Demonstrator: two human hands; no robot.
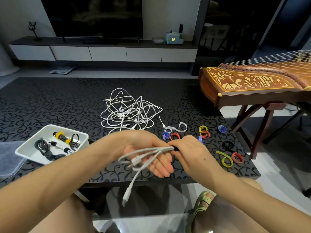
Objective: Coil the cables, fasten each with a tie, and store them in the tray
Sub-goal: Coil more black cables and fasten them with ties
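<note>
A coiled white cable (144, 155) lies across my left hand (148, 153), palm up with the fingers out straight, above the table's front edge. One plug end (125, 197) dangles below it. My right hand (186, 148) grips the bundle's right end, where a black tie (175, 148) shows around it. Behind the hands a tangle of white cables (129, 111) lies on the table. A white tray (80, 137) at the left holds several tied black and white cables. Loose coloured ties (204, 132) lie scattered on the right.
The black patterned table (50, 101) ends just under my hands. A clear plastic lid (8, 158) sits left of the tray. A wooden zither on a stand (252, 84) stands at the right. My knees and a sandalled foot (204, 201) are below the table's glass edge.
</note>
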